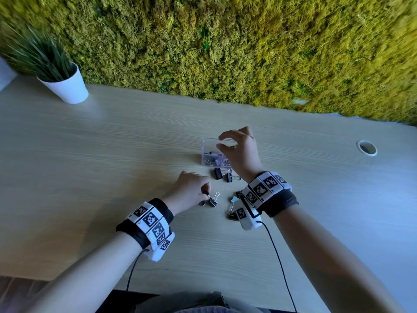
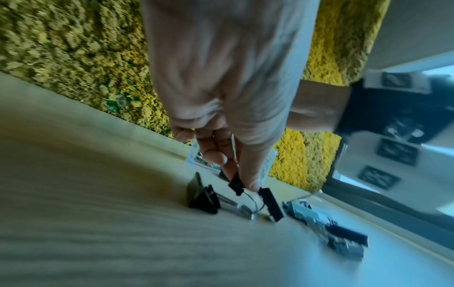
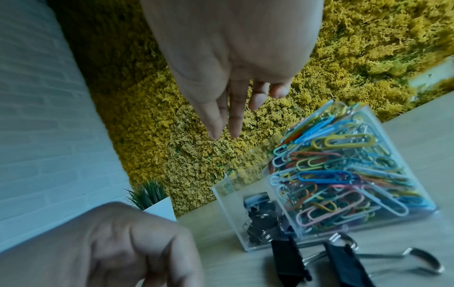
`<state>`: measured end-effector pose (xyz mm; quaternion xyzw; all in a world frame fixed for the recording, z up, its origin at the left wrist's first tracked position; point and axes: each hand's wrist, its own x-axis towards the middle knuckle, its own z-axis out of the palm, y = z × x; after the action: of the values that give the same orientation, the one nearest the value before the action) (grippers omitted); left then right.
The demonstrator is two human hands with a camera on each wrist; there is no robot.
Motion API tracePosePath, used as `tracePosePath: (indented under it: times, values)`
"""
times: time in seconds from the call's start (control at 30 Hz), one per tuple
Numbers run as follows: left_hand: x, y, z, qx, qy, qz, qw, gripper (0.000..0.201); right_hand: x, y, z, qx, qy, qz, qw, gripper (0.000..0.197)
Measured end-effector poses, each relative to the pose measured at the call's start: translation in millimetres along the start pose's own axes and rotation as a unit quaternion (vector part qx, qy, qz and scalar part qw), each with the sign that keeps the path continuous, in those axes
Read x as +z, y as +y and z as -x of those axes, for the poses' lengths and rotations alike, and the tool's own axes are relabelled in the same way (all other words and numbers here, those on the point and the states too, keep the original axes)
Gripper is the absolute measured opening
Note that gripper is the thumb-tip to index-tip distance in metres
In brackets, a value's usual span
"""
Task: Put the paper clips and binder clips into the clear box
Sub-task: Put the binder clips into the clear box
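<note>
The clear box [image 1: 208,144] stands mid-table; in the right wrist view its one compartment holds coloured paper clips [image 3: 339,174] and the other black binder clips [image 3: 260,217]. My right hand [image 1: 222,142] hovers just over the box with straight fingers [image 3: 236,118] and holds nothing. My left hand [image 1: 204,193] is low over the table in front of the box and pinches a small black binder clip [image 2: 234,183] between thumb and finger. Two black binder clips [image 1: 223,175] lie right in front of the box. Another [image 1: 213,201] lies beside my left fingers.
More clips, one light blue [image 1: 234,199] and one dark [image 1: 232,216], lie partly hidden under my right wrist. A white plant pot [image 1: 67,86] stands at the back left, a cable hole [image 1: 366,147] is at the right, and a moss wall [image 1: 225,53] runs behind the table.
</note>
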<state>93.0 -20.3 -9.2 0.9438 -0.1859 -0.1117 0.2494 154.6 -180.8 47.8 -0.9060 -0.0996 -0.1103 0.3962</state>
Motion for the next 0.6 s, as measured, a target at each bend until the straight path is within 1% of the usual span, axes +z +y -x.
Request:
tracePosePath:
  times: [0.1,0.17,0.27,0.37,0.43,0.53,0.6]
  values:
    - [-10.5,-4.1,1.7,0.003,0.053,0.054,0.997,0.015,-9.2,4.4,10.8,-0.054,0.041,0.016,0.998,0.009]
    - [-22.0,-5.9,0.0,0.035,0.115,0.091,0.988,0.017,-14.4,10.4,20.9,-0.082,0.062,0.028,0.994,0.005]
    - [-40.5,-5.6,-11.0,0.074,0.191,0.115,0.972,0.015,-17.5,24.5,38.6,-0.090,0.058,0.049,0.993,0.012]
    - [-56.5,0.2,-28.0,0.075,0.253,0.105,0.959,0.016,-11.9,41.4,54.2,-0.065,0.011,0.108,0.992,0.012]
    - [-62.7,4.3,-41.0,0.063,0.276,0.088,0.955,0.018,-6.1,48.9,61.0,-0.036,-0.038,0.164,0.985,0.013]
    - [-63.7,5.6,-59.5,0.023,0.258,0.066,0.963,0.020,1.5,51.3,66.2,-0.007,-0.120,0.232,0.965,0.033]
    - [-60.6,5.9,-67.3,0.005,0.243,0.042,0.969,0.019,5.4,49.4,66.8,0.002,-0.160,0.268,0.950,0.041]
